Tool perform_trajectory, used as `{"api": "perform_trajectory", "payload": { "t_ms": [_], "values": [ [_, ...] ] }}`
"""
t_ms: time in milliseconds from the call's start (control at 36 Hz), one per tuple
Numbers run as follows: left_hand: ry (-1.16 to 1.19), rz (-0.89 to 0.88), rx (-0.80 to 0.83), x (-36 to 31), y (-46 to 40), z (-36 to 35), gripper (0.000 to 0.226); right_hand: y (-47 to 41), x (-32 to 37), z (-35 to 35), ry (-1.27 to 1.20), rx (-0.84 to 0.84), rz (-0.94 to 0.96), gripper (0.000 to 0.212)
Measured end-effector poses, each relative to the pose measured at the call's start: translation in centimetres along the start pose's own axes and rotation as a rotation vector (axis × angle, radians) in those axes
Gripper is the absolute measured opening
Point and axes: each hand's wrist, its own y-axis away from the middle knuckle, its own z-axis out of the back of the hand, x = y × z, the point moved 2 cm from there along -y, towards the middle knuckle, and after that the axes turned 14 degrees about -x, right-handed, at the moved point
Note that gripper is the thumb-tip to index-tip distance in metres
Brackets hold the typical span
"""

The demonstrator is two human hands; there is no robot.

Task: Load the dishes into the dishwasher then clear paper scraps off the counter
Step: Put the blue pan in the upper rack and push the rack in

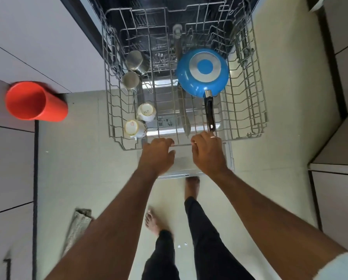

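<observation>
Head: pan (202,72) handle toward person (inverted)

The grey wire dishwasher rack (248,93) is pulled out over the open door. A blue frying pan (203,72) lies upside down at its right centre, black handle (210,114) pointing toward the front rail. Along the left side sit two steel tumblers (134,61) — inverted, one behind the other — and nearer the front two white ceramic cups (146,112), also bottom-up. A red plastic cup (34,101) stands on the counter edge, well apart to the left.
</observation>
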Motion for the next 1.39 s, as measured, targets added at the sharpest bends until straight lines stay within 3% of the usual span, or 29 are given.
{"api": "perform_trajectory", "payload": {
  "t_ms": [111,250,389,583,972,1389],
  "values": [
    [-0.087,-0.092,-0.043,0.3,2.2,-0.6,0.052,1.7,0.7,-0.4,0.022,0.019,0.02,0.027],
    [-0.235,-0.164,0.007,1.2,5.2,-2.8,0.077,4.5,1.1,0.1,0.171,0.077,0.057,0.056],
    [-0.264,-0.138,-0.025,1.4,6.3,-4.1,0.09,6.4,0.9,0.1,0.296,0.186,0.06,0.082],
    [-0.248,-0.052,0.011,0.8,6.4,-5.5,0.099,7.2,0.1,-1.3,0.347,0.267,0.045,0.098],
    [-0.297,-0.128,-0.089,3.1,4.2,-5.8,0.094,5.8,-0.5,-4.0,0.315,0.195,0.028,0.097],
    [-0.312,-0.062,-0.155,2.4,-6.3,-3.3,0.096,-5.3,-2.1,-5.8,0.274,0.139,0.073,0.095]
  ]
}}
